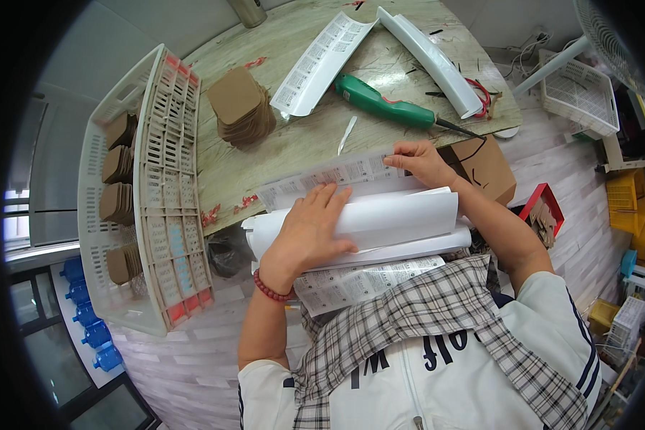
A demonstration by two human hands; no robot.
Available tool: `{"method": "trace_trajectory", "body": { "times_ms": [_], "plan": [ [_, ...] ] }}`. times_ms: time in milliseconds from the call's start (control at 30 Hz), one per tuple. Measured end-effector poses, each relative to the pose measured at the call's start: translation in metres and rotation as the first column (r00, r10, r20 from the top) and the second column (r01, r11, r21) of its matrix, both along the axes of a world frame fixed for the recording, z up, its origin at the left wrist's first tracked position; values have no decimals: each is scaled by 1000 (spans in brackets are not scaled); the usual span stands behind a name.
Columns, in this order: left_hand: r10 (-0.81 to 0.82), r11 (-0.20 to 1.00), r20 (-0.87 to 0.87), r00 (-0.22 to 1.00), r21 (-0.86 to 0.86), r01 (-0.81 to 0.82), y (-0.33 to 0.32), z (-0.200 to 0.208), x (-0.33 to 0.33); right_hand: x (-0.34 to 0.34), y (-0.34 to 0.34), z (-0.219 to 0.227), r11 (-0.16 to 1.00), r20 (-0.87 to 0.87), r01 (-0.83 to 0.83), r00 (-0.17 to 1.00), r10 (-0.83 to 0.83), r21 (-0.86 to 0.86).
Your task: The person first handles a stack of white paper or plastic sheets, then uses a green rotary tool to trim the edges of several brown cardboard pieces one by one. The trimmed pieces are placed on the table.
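Observation:
Across my lap and the table's near edge lie curled white sheets [401, 218], rolled loosely in layers. My left hand [309, 228] rests flat on top of them, fingers stretched out. Along the far side of the roll runs a label sheet [351, 172] printed with small repeated blocks; my right hand [421, 162] pinches its far right corner between thumb and fingers. Another printed sheet [369, 283] shows under the roll, against my checked apron. Just beyond my hands a thin white strip [347, 136] lies on the table.
A white plastic crate [166, 193] with stacks of brown cards stands left. On the table [301, 29] are a brown card stack [240, 104], two curled sheets [326, 61] and a green hand tool [383, 100] with a thin dark rod. A cardboard box [491, 172] is at right.

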State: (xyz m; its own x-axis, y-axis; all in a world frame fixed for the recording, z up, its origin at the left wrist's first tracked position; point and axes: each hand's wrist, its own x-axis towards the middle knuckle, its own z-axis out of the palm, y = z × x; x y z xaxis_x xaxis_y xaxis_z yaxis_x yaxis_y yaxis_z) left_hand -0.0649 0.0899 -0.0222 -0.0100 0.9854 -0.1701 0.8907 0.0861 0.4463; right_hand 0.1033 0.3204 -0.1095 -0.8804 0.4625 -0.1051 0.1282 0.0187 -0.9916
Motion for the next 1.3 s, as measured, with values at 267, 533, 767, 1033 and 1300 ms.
{"method": "trace_trajectory", "body": {
  "times_ms": [267, 533, 767, 1033, 1300],
  "plan": [
    [28, 994, -3, 1000, -101, -28, 0, 12, 0, -10, -3, 12, 994, -142, 100, 985, -93, 44],
    [166, 945, 38, 985, 279, -170, -11, 11, 2, -12, 29, 31, 999, -41, 35, 998, -36, -23],
    [164, 904, -66, 984, 409, -123, -42, 17, 26, 67, 14, 64, 953, 57, 252, 963, -264, 167],
    [208, 797, -326, 922, 603, 33, -50, -3, 27, 118, -13, 36, 765, -205, 308, 951, -232, 566],
    [254, 732, -188, 949, 679, -61, -63, -10, 37, 123, -23, 20, 643, -177, 499, 849, -498, 581]
  ]
}}
